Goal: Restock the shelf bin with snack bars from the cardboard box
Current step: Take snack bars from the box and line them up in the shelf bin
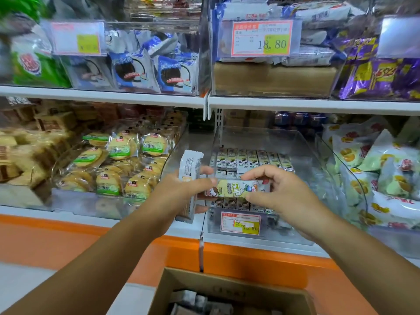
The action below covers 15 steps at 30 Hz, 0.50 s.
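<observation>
Box (238,289) below; snack bar (236,188) in right hand (284,194)

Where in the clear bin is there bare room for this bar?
Bare floor lies between the rows of bars and the right wall of the clear bin, and behind the back row toward the rear wall. The front-left is packed with bars.

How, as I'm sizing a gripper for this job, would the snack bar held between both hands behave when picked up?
Probably light: the snack bar is pinched only at its ends, between the left hand and the right hand. Likely fairly stiff, since it spans them level without sagging. Its glossy wrapper could be slippery under a weak pinch.
</observation>
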### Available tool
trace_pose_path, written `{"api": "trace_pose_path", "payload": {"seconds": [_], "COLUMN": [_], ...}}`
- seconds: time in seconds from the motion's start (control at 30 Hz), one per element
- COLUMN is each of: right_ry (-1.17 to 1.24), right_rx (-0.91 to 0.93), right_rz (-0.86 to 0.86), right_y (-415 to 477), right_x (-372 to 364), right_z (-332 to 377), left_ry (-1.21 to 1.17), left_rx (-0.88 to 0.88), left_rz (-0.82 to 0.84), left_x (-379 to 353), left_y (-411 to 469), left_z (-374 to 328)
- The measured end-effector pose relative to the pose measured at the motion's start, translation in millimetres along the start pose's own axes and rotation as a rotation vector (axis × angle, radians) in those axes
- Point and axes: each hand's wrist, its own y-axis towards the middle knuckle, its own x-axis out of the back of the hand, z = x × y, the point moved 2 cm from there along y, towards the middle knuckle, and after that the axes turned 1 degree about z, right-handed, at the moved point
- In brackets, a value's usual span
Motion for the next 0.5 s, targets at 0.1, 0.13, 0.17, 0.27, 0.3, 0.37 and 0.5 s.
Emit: {"api": "trace_pose_path", "payload": {"seconds": [0.1, 0.13, 0.17, 0.27, 0.3, 0.37, 0.5], "right_ry": [0.133, 0.159, 0.168, 0.127, 0.116, 0.179, 0.348], "right_rx": [0.011, 0.008, 0.006, 0.018, 0.009, -0.037, -0.107], "right_rz": [-0.007, -0.008, -0.01, -0.095, -0.16, -0.242, -0.091], "right_y": [4.0, 5.4, 6.7, 9.4, 10.3, 11.8, 13.1], "right_x": [3.9, 4.8, 4.8, 0.4, -1.3, -6.4, -24.9], "right_z": [-3.2, -3.1, -3.3, -3.8, -4.8, -6.7, -8.2], "left_ry": [0.081, 0.085, 0.085, 0.075, 0.065, 0.054, 0.068], "left_rx": [0.001, 0.001, 0.004, 0.007, 0.008, 0.009, -0.007], "left_rz": [0.044, 0.043, 0.036, 0.025, 0.028, 0.03, 0.012], "left_x": [-0.2, -0.4, -0.4, 0.3, -0.5, -2.9, -10.0], "left_y": [-2.1, -2.2, -2.2, -0.7, -1.1, -1.5, -2.0], "left_z": [-0.1, 0.0, 0.2, 2.9, 3.0, 5.7, 8.3]}}
